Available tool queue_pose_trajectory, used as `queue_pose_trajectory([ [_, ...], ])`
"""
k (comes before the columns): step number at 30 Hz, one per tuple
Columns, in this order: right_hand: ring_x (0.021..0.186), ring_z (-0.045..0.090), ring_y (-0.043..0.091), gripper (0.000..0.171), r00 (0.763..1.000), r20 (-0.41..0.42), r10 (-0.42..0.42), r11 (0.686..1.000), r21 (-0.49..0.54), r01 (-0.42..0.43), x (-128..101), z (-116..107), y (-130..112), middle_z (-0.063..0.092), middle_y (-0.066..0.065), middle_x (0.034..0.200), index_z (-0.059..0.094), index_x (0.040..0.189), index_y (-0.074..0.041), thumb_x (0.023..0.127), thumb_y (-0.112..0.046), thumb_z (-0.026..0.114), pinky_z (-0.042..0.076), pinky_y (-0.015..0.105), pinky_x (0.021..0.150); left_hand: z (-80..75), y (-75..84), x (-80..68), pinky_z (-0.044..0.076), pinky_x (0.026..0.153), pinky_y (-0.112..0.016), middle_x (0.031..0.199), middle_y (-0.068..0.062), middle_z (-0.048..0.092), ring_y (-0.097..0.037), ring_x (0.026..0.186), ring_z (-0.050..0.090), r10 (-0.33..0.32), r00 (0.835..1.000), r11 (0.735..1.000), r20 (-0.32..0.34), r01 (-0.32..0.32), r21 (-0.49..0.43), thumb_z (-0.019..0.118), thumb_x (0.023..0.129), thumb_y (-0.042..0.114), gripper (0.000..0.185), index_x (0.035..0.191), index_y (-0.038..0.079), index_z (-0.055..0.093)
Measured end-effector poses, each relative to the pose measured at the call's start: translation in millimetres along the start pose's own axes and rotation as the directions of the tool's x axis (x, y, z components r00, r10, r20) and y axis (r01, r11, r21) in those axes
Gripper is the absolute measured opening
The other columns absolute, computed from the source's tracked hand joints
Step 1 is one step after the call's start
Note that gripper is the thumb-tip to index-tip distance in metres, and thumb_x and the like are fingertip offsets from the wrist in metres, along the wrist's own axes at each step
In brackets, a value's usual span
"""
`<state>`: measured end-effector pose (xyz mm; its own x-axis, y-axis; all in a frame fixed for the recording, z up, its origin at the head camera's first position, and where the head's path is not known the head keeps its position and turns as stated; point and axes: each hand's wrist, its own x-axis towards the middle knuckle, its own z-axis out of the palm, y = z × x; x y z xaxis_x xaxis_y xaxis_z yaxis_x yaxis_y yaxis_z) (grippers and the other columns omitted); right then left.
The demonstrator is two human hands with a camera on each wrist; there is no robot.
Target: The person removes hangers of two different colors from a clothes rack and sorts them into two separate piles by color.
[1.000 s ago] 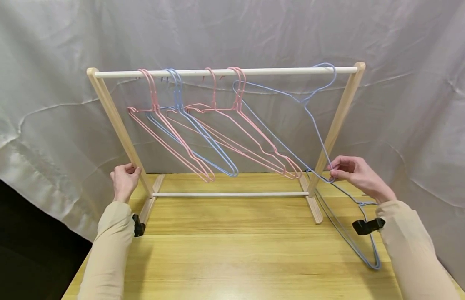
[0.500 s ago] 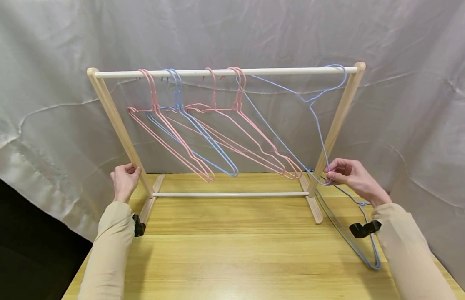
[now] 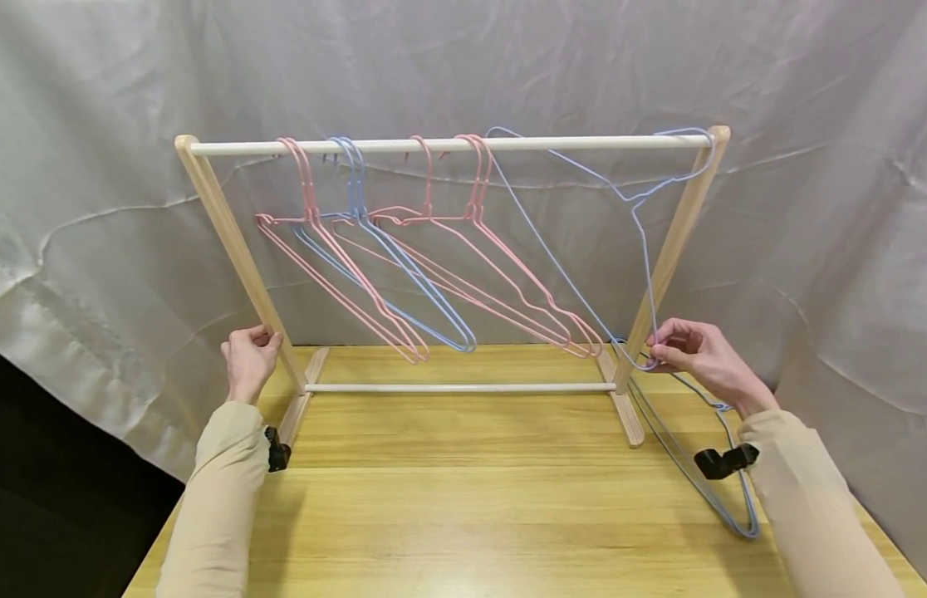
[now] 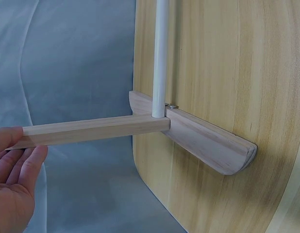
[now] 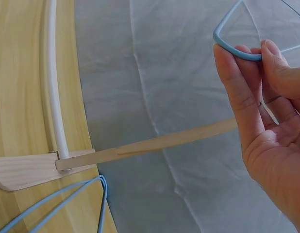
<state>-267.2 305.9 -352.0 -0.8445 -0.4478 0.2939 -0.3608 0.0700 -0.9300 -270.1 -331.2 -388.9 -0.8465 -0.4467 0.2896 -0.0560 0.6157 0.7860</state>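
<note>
My right hand (image 3: 698, 355) pinched the lower corner of a blue wire hanger (image 3: 583, 249) between fingertips and thumb, its hook over the far right end of the white top rail (image 3: 448, 144) of the wooden clothes rack (image 3: 232, 241). My left hand (image 3: 248, 359) curled around the rack's left upright. Pink hangers (image 3: 463, 266) and another blue one hung along the rail; two more blue hangers (image 3: 703, 482) lay on the wooden table (image 3: 463, 515) under my right forearm.
</note>
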Motion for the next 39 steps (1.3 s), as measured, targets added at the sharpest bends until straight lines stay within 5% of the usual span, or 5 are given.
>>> queue_pose_trajectory([
  [10,0.081,0.075,0.009,0.017,0.999,0.013,-0.033,0.997,0.077,0.032,-2,-1,4,0.073,-0.003,0.094,0.063,0.095,0.0,0.096,0.013,0.053,0.06,0.026,0.074,0.5,-0.5,0.3,0.024,0.1,-0.053,0.114,-0.034,0.066,-0.044,0.127,0.039,-0.001,1.0,1.0,-0.003,0.001,-0.01,0.059,0.097,0.012,0.033,0.118,-0.013,0.067],
  [25,0.085,0.075,0.01,0.006,1.0,-0.007,0.013,0.998,-0.057,-0.013,-41,-13,32,0.071,0.0,0.093,0.059,0.098,0.006,0.097,0.01,0.053,0.06,0.028,0.079,-0.4,-0.7,0.6,0.026,0.1,-0.051,0.119,-0.031,0.067,-0.041,0.13,0.036,-0.057,0.998,0.998,0.025,0.057,-0.011,0.06,0.099,0.016,0.035,0.121,-0.009,0.068],
  [39,0.096,0.074,0.009,0.033,0.997,-0.016,-0.075,0.983,0.167,0.077,-109,-18,65,0.071,-0.002,0.106,0.063,0.106,0.0,0.096,0.022,0.04,0.058,0.023,0.083,-0.9,0.9,-0.5,0.024,0.101,-0.053,0.117,-0.033,0.067,-0.043,0.129,0.038,-0.027,1.0,1.0,0.011,0.027,-0.015,0.06,0.098,0.013,0.033,0.119,-0.01,0.068],
])
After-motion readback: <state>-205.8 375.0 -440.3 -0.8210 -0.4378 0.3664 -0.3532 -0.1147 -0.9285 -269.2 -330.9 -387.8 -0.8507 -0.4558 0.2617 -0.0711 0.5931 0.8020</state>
